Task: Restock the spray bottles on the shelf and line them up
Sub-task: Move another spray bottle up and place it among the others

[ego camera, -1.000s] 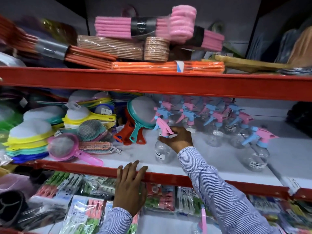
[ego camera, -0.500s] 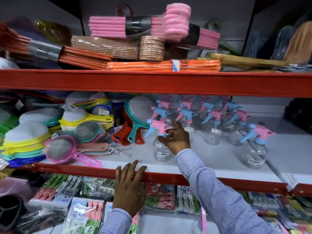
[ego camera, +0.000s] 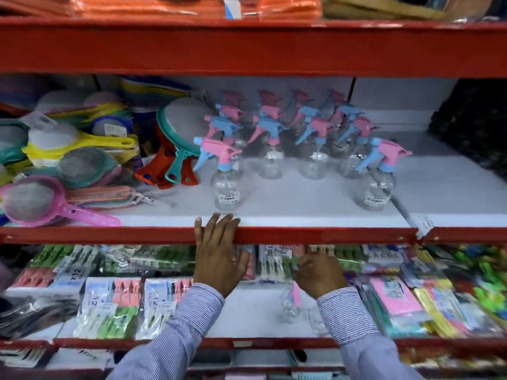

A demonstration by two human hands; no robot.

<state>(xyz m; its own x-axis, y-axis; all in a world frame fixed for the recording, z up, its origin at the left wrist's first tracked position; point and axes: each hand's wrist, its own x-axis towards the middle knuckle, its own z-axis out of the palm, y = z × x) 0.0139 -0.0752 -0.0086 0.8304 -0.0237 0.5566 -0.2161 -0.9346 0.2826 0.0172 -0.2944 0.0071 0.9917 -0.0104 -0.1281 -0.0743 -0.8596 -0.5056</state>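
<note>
Several clear spray bottles with pink and blue triggers stand in rows (ego camera: 315, 160) on the white middle shelf (ego camera: 288, 209). One bottle (ego camera: 226, 187) stands alone at the front left and another (ego camera: 377, 187) at the front right. My left hand (ego camera: 219, 256) rests flat on the red front edge of that shelf, fingers apart, just below the front left bottle. My right hand (ego camera: 318, 275) is down on the lower shelf, over a clear bottle with a pink trigger (ego camera: 290, 305). Motion blur hides whether its fingers grip the bottle. A second clear bottle (ego camera: 315, 322) lies beside it.
Plastic strainers (ego camera: 33, 198) and red and teal handles (ego camera: 170, 171) crowd the middle shelf's left part. Packs of clothes pegs (ego camera: 109, 305) and colourful packets (ego camera: 397, 297) fill the lower shelf. A red beam (ego camera: 247, 48) runs overhead. Something dark (ego camera: 472, 119) sits at the far right.
My right hand has let go of the front left bottle and dropped to the lower shelf. The view has tilted down and moved closer. My left hand stays on the shelf edge.
</note>
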